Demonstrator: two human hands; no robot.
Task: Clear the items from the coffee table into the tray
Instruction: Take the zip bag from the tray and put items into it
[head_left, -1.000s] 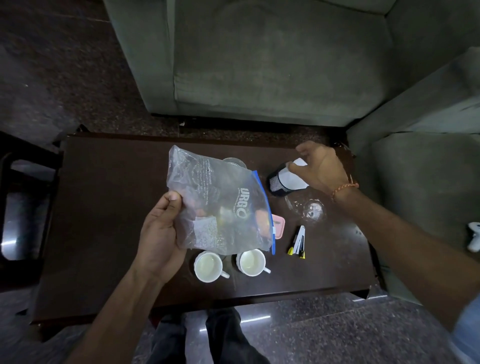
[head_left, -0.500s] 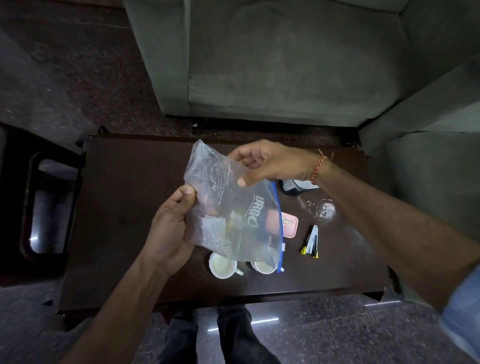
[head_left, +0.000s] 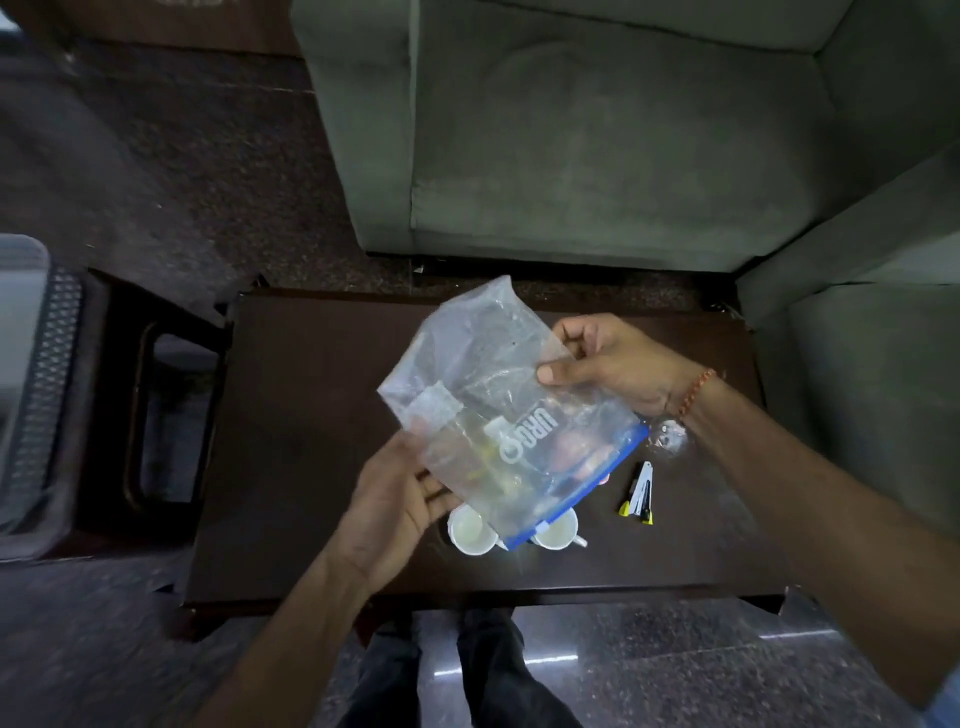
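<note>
While both hands hold it above the middle of the dark surface (head_left: 311, 415), a clear plastic zip bag (head_left: 498, 405) with a blue seal strip and white lettering hangs tilted, its sealed edge pointing toward the near right. The left hand (head_left: 395, 499) grips the bag's lower left side, fingers curled under the plastic. The right hand (head_left: 613, 364), with a beaded band at the wrist, pinches the bag's upper right edge between thumb and fingers. Small items show through the plastic, too blurred to name. Two white cups (head_left: 470, 530) stand near the surface's near edge, partly under the bag. A small black, white and yellow tool (head_left: 640, 493) lies right of them. At the far left edge of view, a grey perforated tray (head_left: 36, 384) sits on a low dark stand beside the surface.
</note>
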